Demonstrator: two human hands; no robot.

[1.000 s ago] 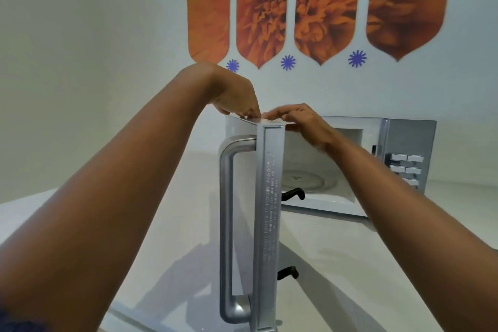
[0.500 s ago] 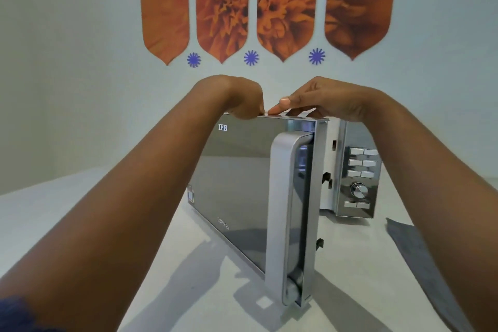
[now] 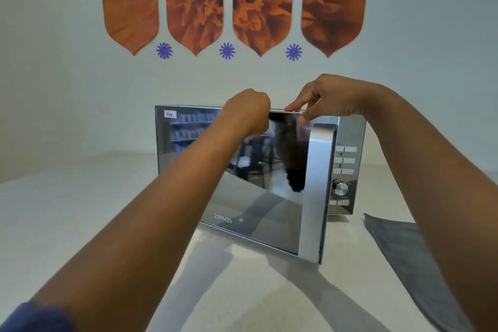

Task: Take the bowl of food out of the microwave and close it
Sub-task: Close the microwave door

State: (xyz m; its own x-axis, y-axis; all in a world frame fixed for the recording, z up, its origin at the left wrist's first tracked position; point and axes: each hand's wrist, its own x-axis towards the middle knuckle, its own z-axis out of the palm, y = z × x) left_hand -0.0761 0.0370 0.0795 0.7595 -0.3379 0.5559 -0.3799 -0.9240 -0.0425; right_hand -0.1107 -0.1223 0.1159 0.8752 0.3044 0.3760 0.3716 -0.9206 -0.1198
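A silver microwave (image 3: 350, 129) stands on the white counter against the wall. Its mirrored door (image 3: 256, 213) is swung most of the way in, with the handle side (image 3: 315, 197) still standing out from the body. My left hand (image 3: 248, 113) is curled into a fist on the door's top edge near the middle. My right hand (image 3: 328, 97) pinches the same top edge near the handle side, fingertips on the rim. The inside of the microwave is hidden behind the door. No bowl of food is in view.
The control panel (image 3: 343, 170), with buttons and a round knob, is on the microwave's right. A grey cloth (image 3: 404, 250) lies on the counter (image 3: 80, 224) at the right. Orange flower panels hang on the wall (image 3: 67, 62) behind.
The door has swung from wide open to almost shut, with both hands riding its top edge. The microwave's inside, visible a second ago, is now covered.
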